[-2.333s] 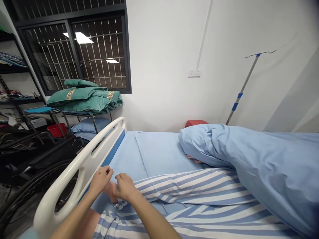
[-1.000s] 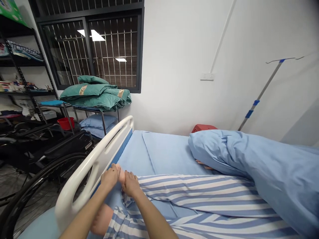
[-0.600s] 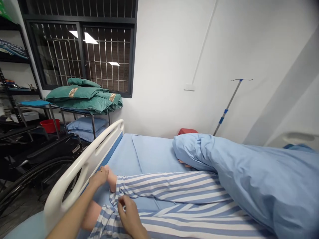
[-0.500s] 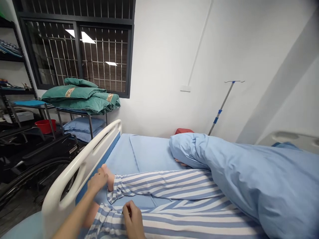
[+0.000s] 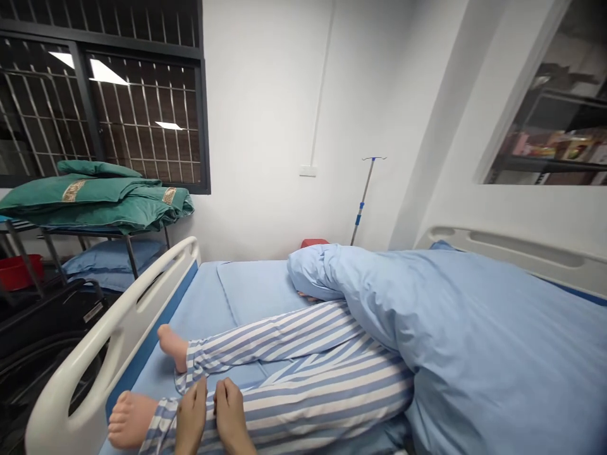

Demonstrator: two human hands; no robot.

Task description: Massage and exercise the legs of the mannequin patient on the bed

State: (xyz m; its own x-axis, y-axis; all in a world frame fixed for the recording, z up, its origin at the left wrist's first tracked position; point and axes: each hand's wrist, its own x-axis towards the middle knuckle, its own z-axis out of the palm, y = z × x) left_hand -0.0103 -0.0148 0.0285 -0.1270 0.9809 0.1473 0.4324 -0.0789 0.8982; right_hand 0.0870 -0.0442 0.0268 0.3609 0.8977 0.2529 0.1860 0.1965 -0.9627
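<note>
Half-curled, hold unclear: left hand [image 5: 191, 412], right hand [image 5: 229, 409] at creased, blue-white striped trousers [image 5: 313, 398].

PLACE: I read a hospital-style care room | 6 o'clock: striped pyjama trousers [image 5: 303, 395] on a bed [image 5: 256, 284] with raised end board [image 5: 57, 385] | 8 o'clock: wheelchair [image 5: 47, 311] | 9 o'clock: folded green bedding [image 5: 107, 201] | 10 o'clock: barred window [image 5: 142, 120] | 1 o'clock: drip stand [image 5: 364, 201]

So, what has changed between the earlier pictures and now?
The left hand and right hand let go of the farther foot and came nearer, side by side over the nearer striped trouser leg. The view turned right. The blue quilt stayed put.
</note>
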